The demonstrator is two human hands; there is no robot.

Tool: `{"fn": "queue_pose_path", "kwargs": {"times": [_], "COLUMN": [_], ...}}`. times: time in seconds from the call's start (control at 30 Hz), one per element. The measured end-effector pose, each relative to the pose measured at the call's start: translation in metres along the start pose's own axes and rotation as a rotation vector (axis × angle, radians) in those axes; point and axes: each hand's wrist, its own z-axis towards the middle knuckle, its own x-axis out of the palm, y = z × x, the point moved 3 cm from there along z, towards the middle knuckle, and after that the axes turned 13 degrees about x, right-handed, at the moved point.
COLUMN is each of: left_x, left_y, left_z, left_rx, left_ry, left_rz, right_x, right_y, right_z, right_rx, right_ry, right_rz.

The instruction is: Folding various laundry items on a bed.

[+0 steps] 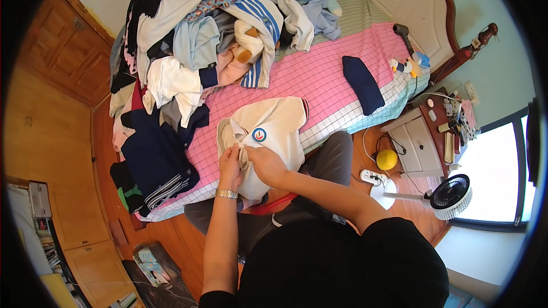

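Note:
A white polo shirt (274,115) with a round blue badge lies at the bed's near edge, partly over my lap. My left hand (231,164), with a metal-band watch on its wrist, pinches the shirt's front placket below the collar. Close beside it, my right hand (265,164) grips the other side of the same placket, fingertips nearly meeting. The fingers hide whatever fastening is between them. Left of the shirt sits a stack of folded navy garments (156,158). A folded navy garment (363,85) lies apart on the right.
A large heap of clothes (192,21) covers the bed's far left. On the checked bedspread (299,72), a hair dryer (402,34) and plush duck (404,67) lie near the headboard. A nightstand (415,141), power strip (373,177) and white fan (449,196) stand at right.

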Motion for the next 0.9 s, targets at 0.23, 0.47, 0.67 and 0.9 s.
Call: {"fn": "queue_pose_path", "kwargs": {"times": [0.23,0.47,0.67,0.9], "left_x": [0.000,-0.007,-0.047,-0.036], "left_y": [-0.005,-0.017,-0.040,-0.061], "left_z": [-0.013,-0.022,-0.014,-0.014], "left_rx": [0.191,0.346,0.284,0.280], "left_ry": [0.152,0.353,0.297,0.327], "left_rz": [0.457,0.649,0.910,0.575], "right_x": [0.004,0.005,-0.015,-0.013], "right_y": [-0.027,-0.061,-0.072,-0.059], "right_z": [0.065,0.077,0.072,0.069], "right_rx": [0.715,0.965,0.986,1.148], "right_ry": [0.207,0.356,0.292,0.061], "right_rz": [0.283,0.829,1.063,1.193]}}
